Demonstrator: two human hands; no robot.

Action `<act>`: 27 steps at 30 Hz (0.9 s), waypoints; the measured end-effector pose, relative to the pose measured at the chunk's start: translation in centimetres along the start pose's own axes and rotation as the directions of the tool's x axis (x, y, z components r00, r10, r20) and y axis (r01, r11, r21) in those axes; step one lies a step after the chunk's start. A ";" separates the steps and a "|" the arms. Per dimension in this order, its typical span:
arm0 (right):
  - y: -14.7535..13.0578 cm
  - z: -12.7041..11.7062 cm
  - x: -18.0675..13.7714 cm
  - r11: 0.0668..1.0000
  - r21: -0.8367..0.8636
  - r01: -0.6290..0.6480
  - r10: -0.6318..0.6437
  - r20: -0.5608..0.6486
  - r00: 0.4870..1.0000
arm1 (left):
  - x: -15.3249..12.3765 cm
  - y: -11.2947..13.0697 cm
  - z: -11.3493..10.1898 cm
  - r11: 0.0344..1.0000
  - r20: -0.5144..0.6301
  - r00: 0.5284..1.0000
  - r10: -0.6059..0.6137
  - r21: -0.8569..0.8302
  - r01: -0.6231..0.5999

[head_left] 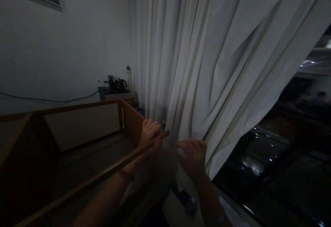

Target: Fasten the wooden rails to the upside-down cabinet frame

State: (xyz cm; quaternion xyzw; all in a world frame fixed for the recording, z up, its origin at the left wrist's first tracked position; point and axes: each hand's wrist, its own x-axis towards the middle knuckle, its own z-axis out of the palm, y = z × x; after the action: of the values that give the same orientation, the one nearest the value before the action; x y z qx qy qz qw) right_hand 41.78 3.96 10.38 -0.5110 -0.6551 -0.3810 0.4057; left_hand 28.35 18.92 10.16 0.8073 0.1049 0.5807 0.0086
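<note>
A brown wooden cabinet frame [108, 173], with open compartments and a long front rail, stretches across the left and middle of the head view. At the rail's far right end, my left hand [150, 130] is closed around the wood, fingers over the corner and a red nail showing beneath. To the right of that end, a short distance off, my right hand [192, 154] is raised with its fingers curled towards the thumb. Its fingertips are blurred, and whatever thin thing may be between them cannot be made out.
A long pale curtain [186, 65] hangs close behind my hands. A small stand [116, 94] with a black kettle [120, 83] is in the back corner. A dark cable [46, 100] runs along the wall. Dark glossy furniture [269, 154] stands at the right.
</note>
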 end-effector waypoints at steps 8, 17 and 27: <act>-1.5 1.6 0.5 0.746 0.371 -0.553 0.534 0.162 0.830 | 0.0 0.0 0.0 1.000 0.004 1.000 0.009 0.010 -0.010; -1.6 1.5 -0.4 0.516 0.497 -0.697 0.617 0.349 0.705 | -0.1 -0.2 -0.2 1.000 0.019 1.000 0.015 0.006 -0.016; -0.2 0.3 -0.6 0.997 -0.059 -0.059 0.058 -0.030 0.998 | 0.0 0.2 -0.2 0.999 0.031 0.999 -0.040 -0.009 0.040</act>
State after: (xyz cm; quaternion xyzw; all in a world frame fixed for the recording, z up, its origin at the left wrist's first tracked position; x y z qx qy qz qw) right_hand 41.66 3.93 9.68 -0.5363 -0.6223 -0.3957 0.4106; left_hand 28.23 18.72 10.29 0.8139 0.1180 0.5683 0.0255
